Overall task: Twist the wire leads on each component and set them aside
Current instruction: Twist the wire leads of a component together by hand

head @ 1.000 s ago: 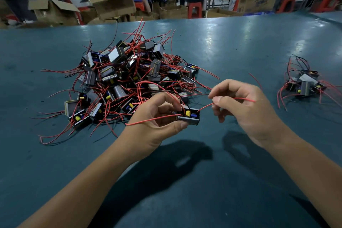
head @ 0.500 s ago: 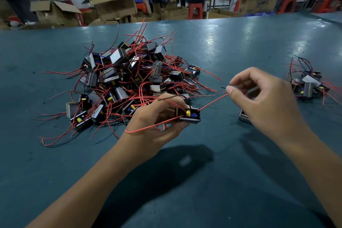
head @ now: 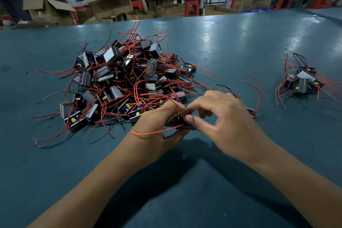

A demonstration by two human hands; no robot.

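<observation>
A small black component [head: 183,124] sits between my two hands above the teal table, mostly hidden by my fingers. My left hand [head: 157,126] grips it from the left, and a red lead [head: 151,132] runs out over that wrist. My right hand [head: 220,116] meets it from the right, thumb and forefinger pinching at the component's wires. A big pile of components [head: 125,79] with red leads lies behind my left hand. A small pile of components [head: 303,81] lies at the far right.
One more component [head: 250,111] with curved red leads [head: 256,87] lies on the table just behind my right hand. The teal table [head: 185,181] stretches toward me. Beyond its far edge are cardboard boxes [head: 109,2], red stools and seated people.
My right hand has come back left from where it drew a lead out and now pinches at the component in my left hand. The left hand has stayed put.
</observation>
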